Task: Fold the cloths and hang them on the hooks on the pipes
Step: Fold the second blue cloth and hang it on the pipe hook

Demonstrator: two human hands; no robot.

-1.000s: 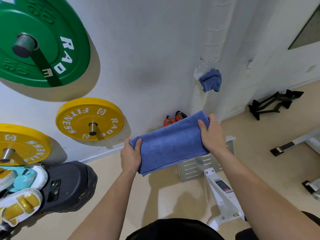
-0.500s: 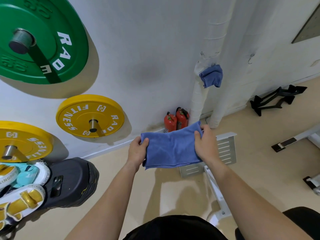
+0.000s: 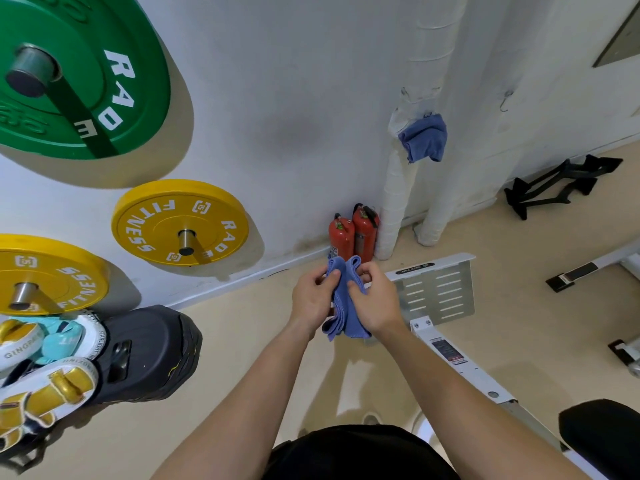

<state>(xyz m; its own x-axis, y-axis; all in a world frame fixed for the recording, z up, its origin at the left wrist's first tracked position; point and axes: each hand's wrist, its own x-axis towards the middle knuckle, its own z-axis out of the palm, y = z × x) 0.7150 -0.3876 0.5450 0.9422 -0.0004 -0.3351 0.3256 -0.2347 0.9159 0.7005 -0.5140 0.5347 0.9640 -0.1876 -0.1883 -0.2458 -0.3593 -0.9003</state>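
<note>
A blue cloth (image 3: 343, 299) is folded into a narrow upright bundle between my two hands, in front of me above the floor. My left hand (image 3: 311, 299) pinches its left side and my right hand (image 3: 375, 301) grips its right side, so the hands nearly touch. A second blue cloth (image 3: 424, 136) hangs bunched on the nearer white wrapped pipe (image 3: 398, 188). An empty metal hook (image 3: 506, 100) sticks out from the farther white pipe (image 3: 446, 188) to the right.
Two red fire extinguishers (image 3: 353, 233) stand at the pipe's foot. Green (image 3: 83, 71) and yellow weight plates (image 3: 180, 223) hang on the wall at left, above black plates (image 3: 145, 355) and boxing gloves (image 3: 45, 375). A white machine base (image 3: 436, 292) lies right, black handles (image 3: 561, 185) beyond.
My hands have come together, folding the spread cloth in half into a narrow bundle. The cloth has also dropped lower, uncovering the fire extinguishers.
</note>
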